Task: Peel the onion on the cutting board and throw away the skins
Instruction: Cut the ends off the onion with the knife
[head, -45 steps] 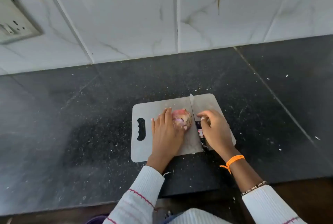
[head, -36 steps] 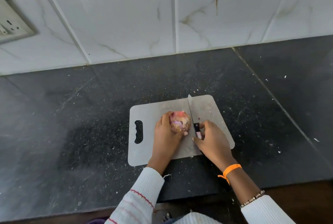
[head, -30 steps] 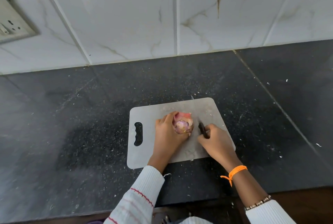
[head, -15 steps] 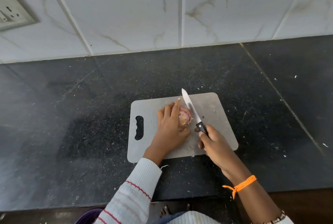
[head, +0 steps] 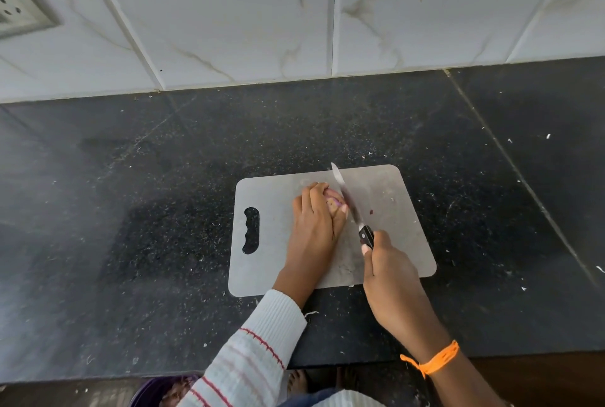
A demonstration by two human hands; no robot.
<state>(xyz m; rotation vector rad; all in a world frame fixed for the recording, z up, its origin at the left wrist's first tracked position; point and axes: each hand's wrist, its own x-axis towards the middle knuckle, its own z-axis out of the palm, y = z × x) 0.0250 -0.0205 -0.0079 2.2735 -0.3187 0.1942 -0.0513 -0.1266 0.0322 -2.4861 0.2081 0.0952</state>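
A grey cutting board (head: 393, 210) with a handle slot lies on the black counter. A pinkish onion (head: 334, 201) rests on it, mostly hidden under my left hand (head: 314, 223), whose fingers curl over it and hold it down. My right hand (head: 389, 272) grips the black handle of a knife (head: 347, 198). Its blade points away from me and lies against the onion's right side. A tiny dark scrap (head: 371, 211) sits on the board to the right of the blade.
A white marble-tiled wall (head: 294, 13) backs the counter (head: 131, 210), with a socket plate (head: 19, 10) at the upper left. Below the counter's front edge, a purple bin (head: 154, 390) shows at the bottom, beside bare feet.
My right hand picked the knife up off the board and brought its blade to the onion's right side. The left hand kept holding the onion, closing further over it.
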